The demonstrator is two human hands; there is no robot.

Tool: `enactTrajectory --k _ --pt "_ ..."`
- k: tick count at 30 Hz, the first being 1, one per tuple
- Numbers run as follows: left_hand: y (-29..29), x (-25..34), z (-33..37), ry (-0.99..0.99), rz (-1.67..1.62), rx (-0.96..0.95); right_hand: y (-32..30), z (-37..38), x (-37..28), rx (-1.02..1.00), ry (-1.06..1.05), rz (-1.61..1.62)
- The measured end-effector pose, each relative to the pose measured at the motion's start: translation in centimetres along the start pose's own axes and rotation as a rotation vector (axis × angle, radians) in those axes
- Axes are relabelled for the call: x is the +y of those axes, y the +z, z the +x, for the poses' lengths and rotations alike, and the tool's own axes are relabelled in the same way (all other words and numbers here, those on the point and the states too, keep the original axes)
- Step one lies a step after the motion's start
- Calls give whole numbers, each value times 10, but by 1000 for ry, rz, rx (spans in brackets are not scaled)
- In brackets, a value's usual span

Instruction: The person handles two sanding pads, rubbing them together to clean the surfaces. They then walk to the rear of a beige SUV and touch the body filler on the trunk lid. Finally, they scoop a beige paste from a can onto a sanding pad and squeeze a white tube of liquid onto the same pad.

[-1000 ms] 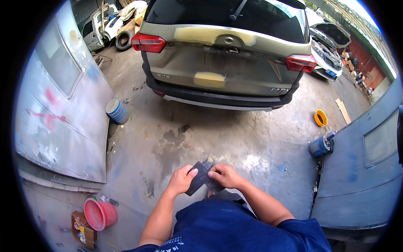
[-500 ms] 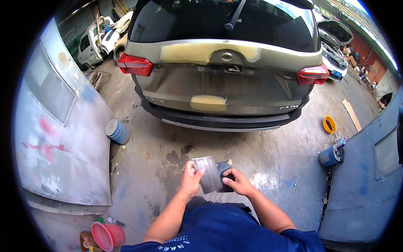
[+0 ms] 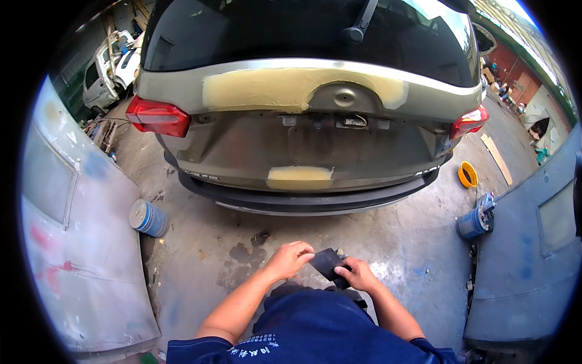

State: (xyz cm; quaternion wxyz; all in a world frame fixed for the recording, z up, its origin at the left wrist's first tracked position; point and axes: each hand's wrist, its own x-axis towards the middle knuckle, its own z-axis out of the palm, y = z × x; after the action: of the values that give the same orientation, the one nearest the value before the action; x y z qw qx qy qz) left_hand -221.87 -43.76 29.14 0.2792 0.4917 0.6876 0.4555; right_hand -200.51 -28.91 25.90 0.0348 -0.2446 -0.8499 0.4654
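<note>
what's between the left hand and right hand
In the head view, a dark flat sheet, gripped by the right hand; the left hand is at its left edge.

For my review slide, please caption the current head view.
Right hand grips a dark sheet, left hand near its edge, behind a car with tan patches.

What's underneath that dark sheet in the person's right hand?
Below the dark sheet, another dark piece pokes out near the right hand; grey floor shows around. Whatever lies directly beneath is covered.
</note>
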Motion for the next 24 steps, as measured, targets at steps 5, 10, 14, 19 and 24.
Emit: enactTrajectory --k 5,10,14,19,24 --pt "-45 -12 46 133 173 -40 -14 31 -16 25 160 78" --pt "-82 15 115 249 222 252 -14 35 34 188 361 155" --pt "-87 50 160 516 488 385 -20 36 49 246 439 378" --pt "-73 87 206 670 845 341 -33 44 53 296 453 620" --pt "-63 101 237 707 1000 385 -48 47 75 303 453 695"
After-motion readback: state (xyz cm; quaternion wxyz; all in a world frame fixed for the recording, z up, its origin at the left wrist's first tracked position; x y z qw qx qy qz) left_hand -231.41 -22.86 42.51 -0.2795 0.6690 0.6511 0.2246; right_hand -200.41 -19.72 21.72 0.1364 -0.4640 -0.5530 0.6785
